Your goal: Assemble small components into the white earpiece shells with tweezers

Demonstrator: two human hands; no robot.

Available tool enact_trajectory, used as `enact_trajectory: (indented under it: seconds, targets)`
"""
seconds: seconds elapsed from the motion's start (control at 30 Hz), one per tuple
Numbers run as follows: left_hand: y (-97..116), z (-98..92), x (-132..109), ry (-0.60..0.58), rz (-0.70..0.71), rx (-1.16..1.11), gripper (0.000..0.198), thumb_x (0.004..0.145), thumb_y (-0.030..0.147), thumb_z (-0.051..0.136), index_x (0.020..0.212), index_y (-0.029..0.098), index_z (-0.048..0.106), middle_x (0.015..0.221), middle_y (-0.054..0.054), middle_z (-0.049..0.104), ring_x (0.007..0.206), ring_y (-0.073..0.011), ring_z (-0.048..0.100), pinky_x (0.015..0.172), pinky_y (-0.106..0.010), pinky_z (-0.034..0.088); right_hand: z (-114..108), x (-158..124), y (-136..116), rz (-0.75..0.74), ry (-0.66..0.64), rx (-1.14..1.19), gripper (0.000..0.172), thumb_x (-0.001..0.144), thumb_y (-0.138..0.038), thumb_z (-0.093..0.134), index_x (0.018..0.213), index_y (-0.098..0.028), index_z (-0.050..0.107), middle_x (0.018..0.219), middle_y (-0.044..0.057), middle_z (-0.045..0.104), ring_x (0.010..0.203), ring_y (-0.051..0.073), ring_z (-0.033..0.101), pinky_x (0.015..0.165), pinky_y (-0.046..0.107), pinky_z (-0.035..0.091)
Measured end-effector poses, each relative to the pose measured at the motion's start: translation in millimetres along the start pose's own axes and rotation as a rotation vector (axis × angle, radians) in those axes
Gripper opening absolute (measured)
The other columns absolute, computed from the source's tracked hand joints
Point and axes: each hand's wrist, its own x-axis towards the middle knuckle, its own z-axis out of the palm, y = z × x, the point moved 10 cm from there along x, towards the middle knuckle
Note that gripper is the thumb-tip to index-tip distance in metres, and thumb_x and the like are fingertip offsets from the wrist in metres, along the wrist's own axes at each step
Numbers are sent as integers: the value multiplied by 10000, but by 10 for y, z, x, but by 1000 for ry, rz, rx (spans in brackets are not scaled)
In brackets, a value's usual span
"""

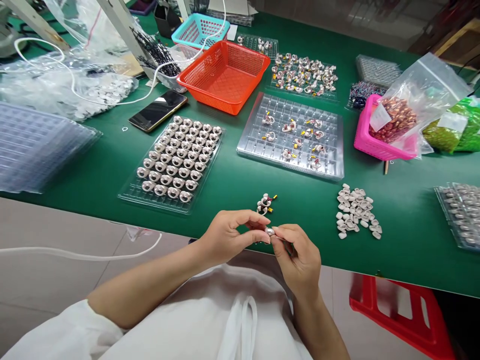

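Note:
My left hand (228, 236) and my right hand (298, 257) meet at the near edge of the green table (240, 185). Both pinch one small silvery part (269, 231) between their fingertips. Just beyond the fingers lies a small finished piece with copper wire and a yellow end (265, 202). A loose heap of pale cap-shaped parts (356, 211) sits to the right of my right hand. A clear tray filled with rows of round pale parts (173, 159) is to the left front. Another clear tray (292, 136) farther back holds several wound pieces.
An orange basket (225, 76), a teal basket (200, 29) and a phone (158, 110) lie at the back left. A pink basket (369, 140) with a bag of copper coils stands at the right, green bags beside it. Stacked clear trays (33, 145) lie far left, a red stool (405, 315) below right.

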Motion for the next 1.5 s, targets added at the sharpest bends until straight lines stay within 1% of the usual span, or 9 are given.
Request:
enact_trajectory:
  seconds: [0.1,0.27,0.5,0.83,0.93,1.1,1.27,1.37,1.5]
  targets:
    - [64,2,-17,-14,50,3,65,772,146,831,832,140,808,768,-33,807,665,-135,710,673,-201,552,8,-17,36,25,30,67,259,908,-51,652,1056,-262,683,935,22,734,824,166,681,631,269,521]
    - [132,4,-33,-61,153,31,87,845,130,762,921,116,801,786,-53,794,657,-128,702,642,-193,533,29,-37,75,25,48,127,272,904,-39,652,1051,-265,686,938,18,729,856,166,684,677,277,545]
    - [248,21,-65,-44,305,146,100,911,111,678,967,123,760,824,-53,785,726,-131,700,698,-189,530,91,13,117,112,-27,72,218,922,-93,655,1058,-262,679,950,13,715,799,143,668,640,250,516]
    - [230,51,-88,-21,288,143,106,928,125,654,971,122,752,830,-56,776,743,-140,696,728,-206,538,42,-3,62,1,11,88,286,885,-15,655,1047,-250,677,953,33,719,869,177,689,663,277,542]
    - [163,41,-77,-6,204,66,121,920,115,654,961,122,768,821,-54,785,735,-133,707,733,-199,545,39,5,0,-62,10,41,315,885,-5,650,1086,-246,675,981,46,716,865,174,695,660,277,553]
    - [-86,42,-73,18,-59,-159,114,867,147,714,921,148,815,840,-48,804,733,-136,723,692,-195,563,42,28,-97,-159,-12,-40,355,882,5,651,1136,-243,678,1016,67,717,888,184,702,702,299,577]
    - [-342,159,-107,-19,-338,-517,68,781,179,809,845,174,828,773,-21,811,696,-128,727,684,-205,579,41,49,15,-33,-71,97,294,900,-38,654,1092,-257,693,951,37,721,834,170,693,646,273,549]
    - [-421,270,-115,-105,-475,-683,77,717,162,860,769,159,804,716,-9,801,652,-111,719,651,-191,567,64,60,92,66,-119,198,222,916,-80,661,1041,-259,701,898,20,714,775,154,672,612,259,522]
    - [-459,385,-122,-243,-584,-783,222,629,133,907,810,141,779,646,-1,777,574,-101,696,569,-180,534,121,76,78,100,-222,265,141,928,-129,669,985,-249,715,852,21,720,748,155,661,611,264,510]
